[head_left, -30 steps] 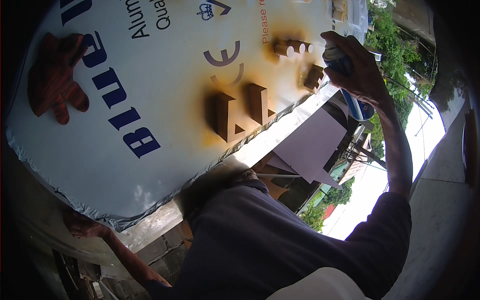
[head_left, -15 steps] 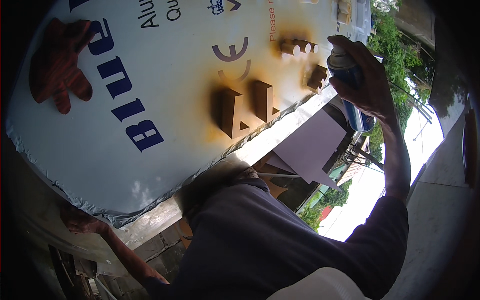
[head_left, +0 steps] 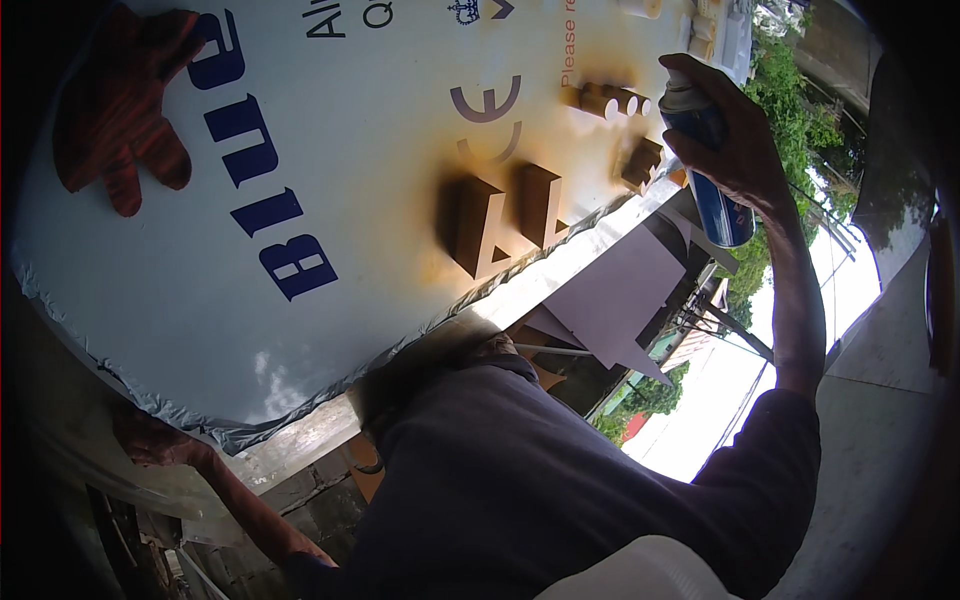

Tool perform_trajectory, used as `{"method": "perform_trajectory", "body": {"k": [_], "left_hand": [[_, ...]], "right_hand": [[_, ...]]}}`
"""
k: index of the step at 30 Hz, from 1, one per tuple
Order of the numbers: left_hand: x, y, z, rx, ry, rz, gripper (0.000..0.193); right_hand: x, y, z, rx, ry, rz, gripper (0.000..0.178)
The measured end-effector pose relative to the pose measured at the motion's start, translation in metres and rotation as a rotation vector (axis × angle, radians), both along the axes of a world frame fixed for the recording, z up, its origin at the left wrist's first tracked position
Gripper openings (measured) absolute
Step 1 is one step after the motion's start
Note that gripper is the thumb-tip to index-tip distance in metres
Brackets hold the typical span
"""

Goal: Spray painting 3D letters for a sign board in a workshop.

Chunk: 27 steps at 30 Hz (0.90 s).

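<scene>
My right hand point(head_left: 745, 150) is wrapped around a blue spray can point(head_left: 712, 170) with a white top, held up at the right edge of a large white sheet point(head_left: 330, 330) with blue print. The can's top is close to small brown-coated block pieces point(head_left: 610, 100) and another block point(head_left: 640, 162). Two bigger brown-painted letter shapes point(head_left: 500, 215) stand on the sheet, ringed by orange-brown overspray. My left hand point(head_left: 150, 440) is low at the left, at the sheet's crumpled lower edge; its grip is too dark to read.
A red-orange work glove point(head_left: 120, 110) lies on the sheet at upper left. A concrete ledge point(head_left: 300, 440) runs under the sheet. A grey cut panel point(head_left: 620, 300) leans below the right edge. Trees point(head_left: 800, 110) and bright ground lie beyond.
My right hand with the can has shifted slightly to the right near the small blocks. The sheet, letters and glove stay put; only the view drifts a little.
</scene>
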State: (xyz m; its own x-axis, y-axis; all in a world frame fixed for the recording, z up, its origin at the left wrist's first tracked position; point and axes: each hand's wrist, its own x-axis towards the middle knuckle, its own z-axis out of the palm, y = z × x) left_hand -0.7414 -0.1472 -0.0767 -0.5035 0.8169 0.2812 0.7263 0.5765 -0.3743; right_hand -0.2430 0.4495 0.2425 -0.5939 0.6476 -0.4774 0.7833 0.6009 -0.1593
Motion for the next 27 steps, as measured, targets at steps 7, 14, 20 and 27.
{"method": "perform_trajectory", "body": {"k": [7, 14, 20, 27], "left_hand": [[0.0, 0.005, 0.005, -0.127, 0.14, 0.005, 0.05], [0.001, 0.006, 0.005, -0.094, 0.2, -0.068, 0.045], [0.001, 0.001, 0.001, -0.067, 0.098, -0.012, 0.052], [0.006, 0.028, 0.019, -0.022, 0.043, 0.004, 0.037]], "right_hand": [[-0.001, 0.006, -0.006, -0.029, -0.082, 0.022, 0.066], [-0.005, 0.004, -0.004, -0.021, -0.025, -0.017, 0.063], [-0.003, 0.003, 0.0, -0.01, -0.11, -0.039, 0.061], [0.005, 0.002, -0.001, 0.024, -0.047, -0.068, 0.061]]}}
